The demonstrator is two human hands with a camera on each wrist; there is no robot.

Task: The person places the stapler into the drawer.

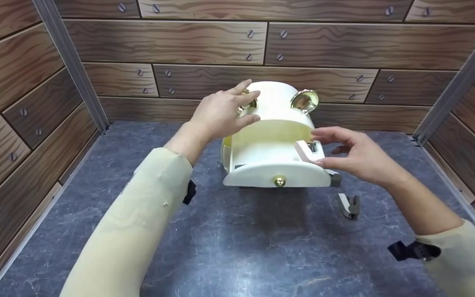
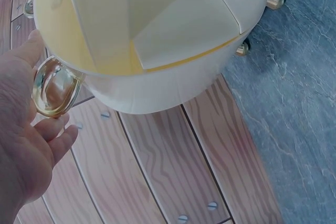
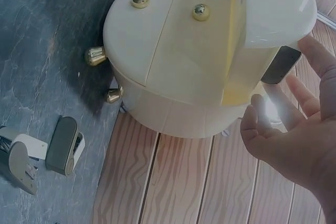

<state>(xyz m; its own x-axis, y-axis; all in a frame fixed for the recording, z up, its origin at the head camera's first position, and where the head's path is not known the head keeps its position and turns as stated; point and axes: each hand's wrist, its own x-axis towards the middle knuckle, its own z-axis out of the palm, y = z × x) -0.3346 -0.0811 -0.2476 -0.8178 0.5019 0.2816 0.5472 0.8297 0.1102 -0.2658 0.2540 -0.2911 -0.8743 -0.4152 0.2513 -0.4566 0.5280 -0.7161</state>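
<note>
A cream rounded drawer box (image 1: 273, 97) with gold trim stands toward the back of the table. Its upper drawer (image 1: 254, 175), with a gold knob (image 1: 279, 181), is pulled out. My left hand (image 1: 219, 113) is at the box's left gold ear-shaped ornament (image 2: 55, 88), its fingers spread around it. With thumb and fingertips, my right hand (image 1: 363, 159) pinches a small white stapler (image 1: 304, 152) at the drawer's right side. The stapler's dark underside shows in the right wrist view. Parts of the ornament are hidden behind my left fingers.
On the table, right of the box, lie a white-and-grey stapler (image 1: 349, 206) and another grey one (image 1: 335, 178), partly hidden by the drawer front. A second gold ornament (image 1: 305, 101) sticks out at the box's right. Wood-patterned walls (image 1: 204, 43) surround the table.
</note>
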